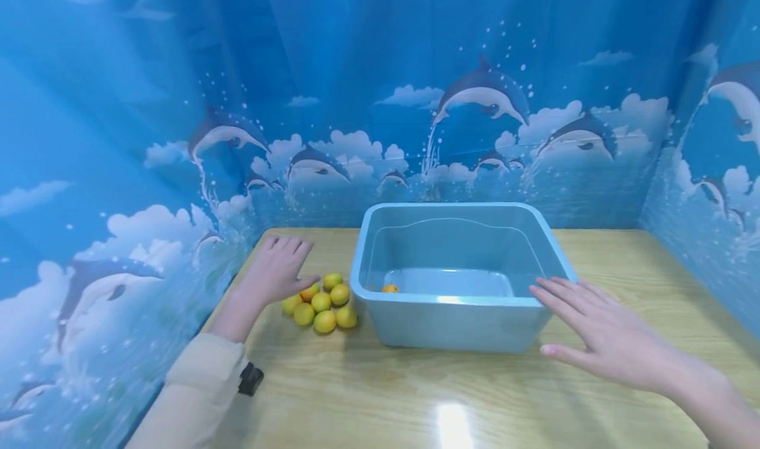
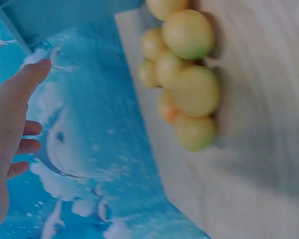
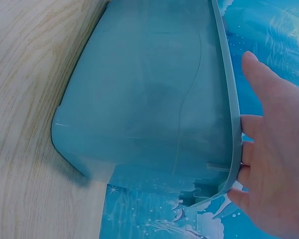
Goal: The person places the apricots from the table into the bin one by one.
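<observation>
A light-blue plastic bin stands on the wooden table. Inside it, by the front left, shows a small orange fruit, partly hidden by the rim. Left of the bin lies a cluster of yellow-green round citrus fruits, also in the left wrist view, with one more orange piece among them. My left hand is spread at the cluster's far left side, holding nothing. Fingers extended, my right hand is at the bin's front right corner; its fingertips meet or nearly meet the rim.
A blue curtain printed with dolphins and clouds hangs behind the table and along both sides. The wooden tabletop extends in front of the bin and to its right. A black object sits at my left sleeve cuff.
</observation>
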A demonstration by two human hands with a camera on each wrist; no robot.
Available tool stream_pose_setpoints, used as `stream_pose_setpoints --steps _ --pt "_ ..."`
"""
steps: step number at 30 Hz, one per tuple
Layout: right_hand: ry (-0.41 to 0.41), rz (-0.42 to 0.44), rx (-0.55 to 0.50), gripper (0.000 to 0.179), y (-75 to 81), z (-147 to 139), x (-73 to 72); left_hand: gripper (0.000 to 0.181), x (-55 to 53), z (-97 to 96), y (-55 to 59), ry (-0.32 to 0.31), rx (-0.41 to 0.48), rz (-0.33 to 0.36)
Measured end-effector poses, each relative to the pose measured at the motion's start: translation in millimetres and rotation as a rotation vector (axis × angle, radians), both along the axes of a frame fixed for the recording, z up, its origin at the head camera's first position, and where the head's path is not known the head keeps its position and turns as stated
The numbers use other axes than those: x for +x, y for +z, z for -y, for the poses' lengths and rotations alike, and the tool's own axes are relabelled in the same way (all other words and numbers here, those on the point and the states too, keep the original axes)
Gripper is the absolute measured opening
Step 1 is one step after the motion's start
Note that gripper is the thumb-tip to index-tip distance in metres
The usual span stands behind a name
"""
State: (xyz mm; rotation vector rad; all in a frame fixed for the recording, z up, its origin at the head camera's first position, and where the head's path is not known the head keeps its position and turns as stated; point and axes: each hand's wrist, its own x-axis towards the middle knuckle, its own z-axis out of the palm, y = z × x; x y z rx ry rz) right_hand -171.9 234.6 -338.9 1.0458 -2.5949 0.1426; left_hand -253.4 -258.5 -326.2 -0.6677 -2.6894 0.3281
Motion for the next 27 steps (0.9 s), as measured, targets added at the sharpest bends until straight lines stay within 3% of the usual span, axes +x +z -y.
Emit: stream_pose_setpoints --steps 11,18,27 --pt "0.000 -0.002 -0.006 0.080 -1.4 0 -0.4 0.055 4.6 35.9 -52.2 -0.010 -0.016 0.055" --pt "-0.007 0.005 -0.009 0.079 -0.2 1 -0.6 0.057 11.7 48.4 -71.0 0.031 0.000 0.116" --pt "-0.020 0.027 -0.008 0.078 0.5 1 1.2 0.062 9.5 56.9 -88.4 0.084 -0.021 0.159"
